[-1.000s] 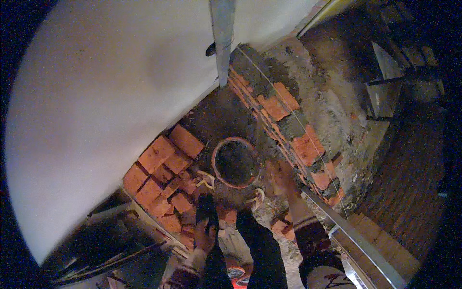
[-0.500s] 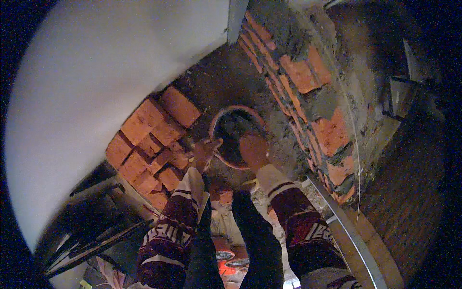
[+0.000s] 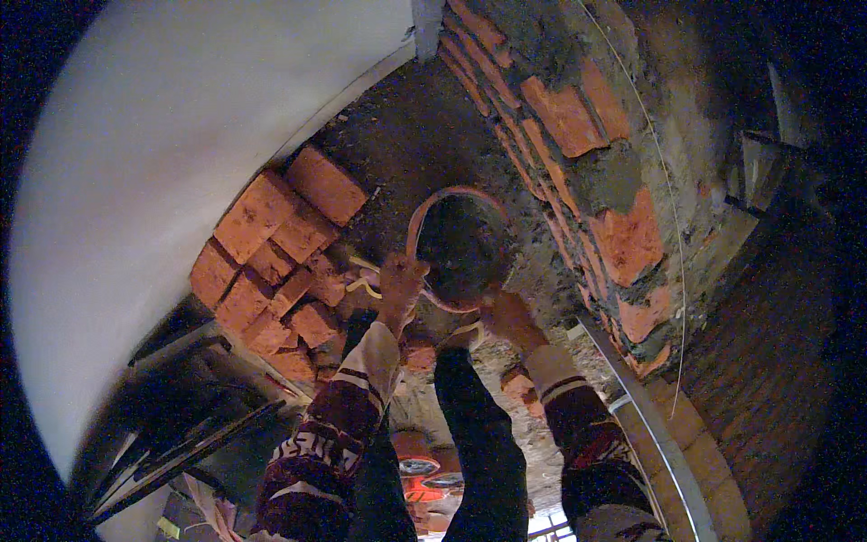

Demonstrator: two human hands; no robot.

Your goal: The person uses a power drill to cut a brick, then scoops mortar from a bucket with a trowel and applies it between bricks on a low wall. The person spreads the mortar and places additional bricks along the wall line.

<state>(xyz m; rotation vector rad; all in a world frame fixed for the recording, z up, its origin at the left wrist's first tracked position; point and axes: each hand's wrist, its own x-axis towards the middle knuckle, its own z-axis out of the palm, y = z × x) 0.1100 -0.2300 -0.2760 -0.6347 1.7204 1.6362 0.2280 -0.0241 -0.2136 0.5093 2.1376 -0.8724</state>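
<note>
A round bucket (image 3: 417, 221) with a reddish rim stands on the ground between my feet and the brick wall, dark grey mortar (image 3: 462, 246) inside it. My left hand (image 3: 402, 282) is closed on the lower left of the rim, thumb over the edge. On the lower right of the same rim my right hand (image 3: 508, 316) has its fingers curled at the edge; part of them is hidden and dim. No tool shows in either hand.
Stacked orange bricks (image 3: 262, 221) lie left of the bucket, against a pale panel (image 3: 208, 135). At right rises a mortared brick wall (image 3: 564, 117) with a thin string (image 3: 668, 181) along it. A metal strip (image 3: 646, 425) curves at lower right. Orange-red items (image 3: 420, 465) lie behind my legs.
My right hand has come out of the bucket's inside to its near right rim. My left hand has moved onto the rim, and the bucket sits slightly farther right in view.
</note>
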